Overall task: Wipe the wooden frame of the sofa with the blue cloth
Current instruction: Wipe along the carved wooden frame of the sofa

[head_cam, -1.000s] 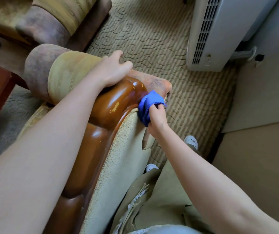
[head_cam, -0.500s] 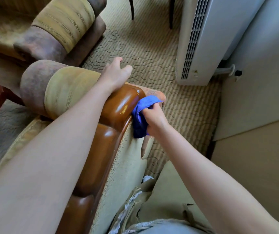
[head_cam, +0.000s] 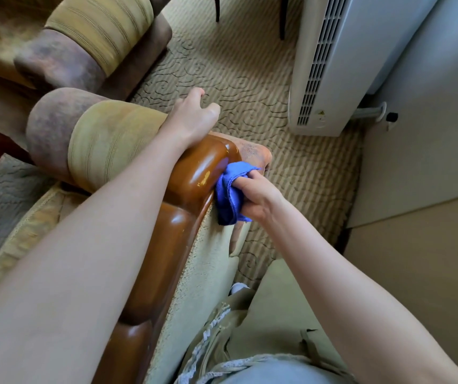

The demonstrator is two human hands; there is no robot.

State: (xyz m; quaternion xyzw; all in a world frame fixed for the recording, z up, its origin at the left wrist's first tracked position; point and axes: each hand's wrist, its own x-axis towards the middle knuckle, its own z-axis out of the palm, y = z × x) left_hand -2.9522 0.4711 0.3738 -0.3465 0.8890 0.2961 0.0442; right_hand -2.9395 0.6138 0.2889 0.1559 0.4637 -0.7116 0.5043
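The blue cloth (head_cam: 229,194) sits bunched against the outer side of the wooden frame (head_cam: 191,173), right where the glossy brown rail rounds off at the corner of the sofa. The right hand (head_cam: 255,199) grips it, fingers (head_cam: 245,182) curled tight round the wad, so that the cloth is pressed between the hand and the wood. A loose fold hangs down below the hand, over the pale upholstery (head_cam: 202,273) of the sofa back.

The frame's long axis runs from that corner down toward the bottom left of the view, along the top of the back, passing under the left forearm. So the unwiped length, as far as one can judge, lies toward the person from the cloth, and the right hand is plainly the nearer one to work it; a stroke would probably be drawn back along the rail.

The left hand (head_cam: 191,117) lies past the corner, its wrist resting on the top of the rail and its fingers (head_cam: 194,95) loosely bent over the floor, holding nothing. Beside it is the rolled cushion (head_cam: 97,139) of the armrest.

Beyond, a patterned carpet (head_cam: 250,87) covers the floor, a white air unit (head_cam: 322,65) stands near the wall, and a second sofa arm (head_cam: 95,37) shows at upper left.
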